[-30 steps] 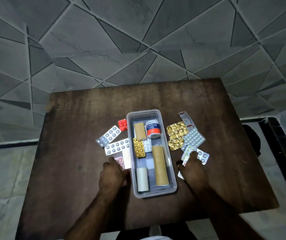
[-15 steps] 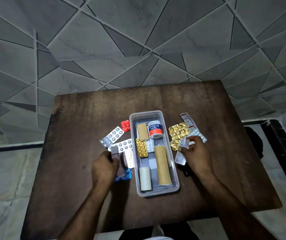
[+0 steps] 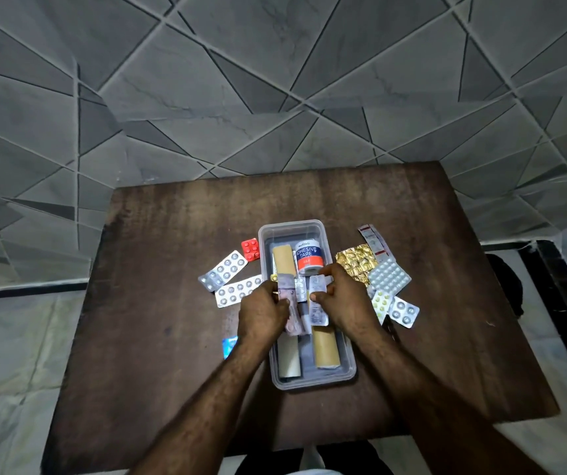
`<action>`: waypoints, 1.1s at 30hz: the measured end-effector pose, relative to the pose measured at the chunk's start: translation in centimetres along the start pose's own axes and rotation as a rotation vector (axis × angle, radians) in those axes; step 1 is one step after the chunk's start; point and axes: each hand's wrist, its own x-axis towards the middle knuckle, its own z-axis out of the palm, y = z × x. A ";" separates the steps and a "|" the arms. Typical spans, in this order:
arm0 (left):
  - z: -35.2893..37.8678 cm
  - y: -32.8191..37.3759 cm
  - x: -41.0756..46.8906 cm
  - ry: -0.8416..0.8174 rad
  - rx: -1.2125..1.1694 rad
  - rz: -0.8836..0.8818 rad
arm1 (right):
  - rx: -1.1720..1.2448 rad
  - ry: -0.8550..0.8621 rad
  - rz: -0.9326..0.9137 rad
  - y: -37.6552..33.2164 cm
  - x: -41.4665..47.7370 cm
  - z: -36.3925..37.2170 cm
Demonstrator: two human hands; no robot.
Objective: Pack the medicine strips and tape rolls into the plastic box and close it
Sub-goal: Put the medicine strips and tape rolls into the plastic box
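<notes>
Head view: left hand (image 3: 263, 311) fingers pinch a pink strip (image 3: 289, 291); right hand (image 3: 345, 299) fingers pinch a white strip (image 3: 320, 311). Plastic box (image 3: 313, 383) sits directly beneath the fingers, adhesive tape roll (image 3: 308, 257) inside, just beyond them.

Strips (image 3: 226, 270) close beside both box (image 3: 350, 370) flanks; bare table (image 3: 158, 371) far left and beyond.

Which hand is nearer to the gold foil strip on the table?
Right. The right hand is close beside the gold foil strip; the left hand is farther, across the box.
</notes>
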 end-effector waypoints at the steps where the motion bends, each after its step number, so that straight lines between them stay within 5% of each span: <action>1: 0.2 0.0 0.0 -0.009 -0.002 -0.010 | -0.004 -0.010 0.007 0.0 0.1 0.1; 11: -2.9 -3.3 -0.2 0.217 -0.066 -0.001 | 0.015 0.153 0.034 3.5 1.0 -3.9; 18: -4.3 -10.1 -1.1 -0.166 0.406 -0.095 | -0.250 0.115 0.149 11.1 1.7 -6.8; 24: -2.6 -10.9 -2.0 -0.157 0.455 -0.002 | -0.466 0.015 0.231 16.1 3.8 -4.0; 33: -2.1 -10.4 -1.5 -0.146 0.515 0.008 | -0.554 0.046 0.105 11.6 1.8 -3.5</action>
